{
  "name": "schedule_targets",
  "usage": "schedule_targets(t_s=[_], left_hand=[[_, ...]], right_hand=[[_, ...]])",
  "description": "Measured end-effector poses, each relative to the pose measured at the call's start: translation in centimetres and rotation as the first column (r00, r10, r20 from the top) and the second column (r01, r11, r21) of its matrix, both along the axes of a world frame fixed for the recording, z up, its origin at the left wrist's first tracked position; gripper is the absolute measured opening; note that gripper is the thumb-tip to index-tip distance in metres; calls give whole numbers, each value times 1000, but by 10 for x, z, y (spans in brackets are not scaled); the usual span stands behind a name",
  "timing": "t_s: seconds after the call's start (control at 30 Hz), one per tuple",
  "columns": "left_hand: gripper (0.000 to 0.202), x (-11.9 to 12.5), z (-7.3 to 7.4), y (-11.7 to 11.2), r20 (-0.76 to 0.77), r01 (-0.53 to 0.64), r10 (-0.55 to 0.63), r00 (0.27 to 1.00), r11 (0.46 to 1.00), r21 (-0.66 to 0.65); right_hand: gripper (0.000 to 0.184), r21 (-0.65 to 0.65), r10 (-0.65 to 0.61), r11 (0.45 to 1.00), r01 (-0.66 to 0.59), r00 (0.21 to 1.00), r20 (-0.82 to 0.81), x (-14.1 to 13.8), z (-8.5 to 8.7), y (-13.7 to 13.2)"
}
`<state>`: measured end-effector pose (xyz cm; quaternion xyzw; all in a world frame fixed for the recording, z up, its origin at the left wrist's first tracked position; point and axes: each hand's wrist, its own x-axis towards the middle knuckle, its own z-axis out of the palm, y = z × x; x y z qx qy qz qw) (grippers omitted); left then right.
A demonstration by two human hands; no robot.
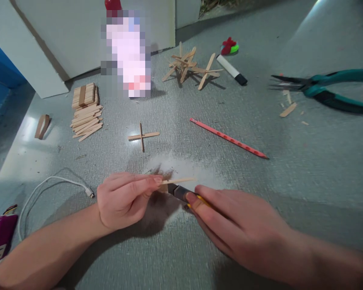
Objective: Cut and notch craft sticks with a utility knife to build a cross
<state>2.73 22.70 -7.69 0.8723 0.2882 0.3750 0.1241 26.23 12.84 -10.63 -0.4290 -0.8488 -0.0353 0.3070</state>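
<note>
My left hand (124, 199) is closed in a pinch on a thin wooden craft stick (178, 181), held level just above the grey floor mat. My right hand (238, 225) is closed round a utility knife (181, 192) with a yellow handle; its blade tip meets the stick close to my left fingertips. Both hands are low in the picture, almost touching each other. A cross made of two sticks (142, 136) lies just beyond them.
A stack of craft sticks (86, 112) lies at the left, glued stick shapes (190, 66) at the back, a red pencil (230, 139), a glue stick (231, 69), teal pliers (326, 88) at the right, a white cable (51, 183) near left.
</note>
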Motion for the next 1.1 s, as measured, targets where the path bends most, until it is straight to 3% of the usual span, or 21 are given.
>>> schedule_targets(t_s=[0.1, 0.3, 0.43, 0.53, 0.6, 0.73, 0.83, 0.97, 1.03, 1.1], left_hand=[[19, 0, -2, 7, 83, -155, 156, 984, 988, -23], [9, 7, -7, 6, 82, -97, 113, 990, 979, -178], [9, 8, -16, 5, 117, -112, 154, 981, 946, -304], [6, 7, -21, 6, 119, -104, 156, 981, 927, -359], [4, 8, -21, 7, 111, -108, 158, 981, 924, -366], [3, 10, -16, 7, 79, -123, 159, 984, 933, -338], [4, 11, -15, 7, 31, -105, 120, 992, 947, -304], [9, 11, -18, 5, -94, -53, 30, 995, 965, -259], [11, 11, -20, 4, -167, -18, -20, 986, 974, -228], [12, 11, -22, 4, -228, 18, -60, 972, 983, -182]], right_hand=[[21, -52, 7, 999, -7, 1000, -1, -3, -3, -5], [18, -74, -8, 997, 1, 996, -84, 2, -3, -1], [21, -230, -117, 971, 58, 961, -252, 10, 5, 3], [17, -459, -272, 886, 63, 873, -405, 14, 9, 3], [21, -544, -271, 835, -83, 798, -538, 15, 8, 4], [30, -563, -233, 757, -332, 668, -707, 17, 1, 10], [27, -598, -364, 686, -415, 515, -776, 17, -4, 17], [35, -545, -456, 648, -532, 303, -837, 23, -7, 27], [40, -526, -447, 620, -582, 289, -846, 29, -10, 31], [43, -514, -411, 628, -584, 312, -856, 36, -13, 34]])
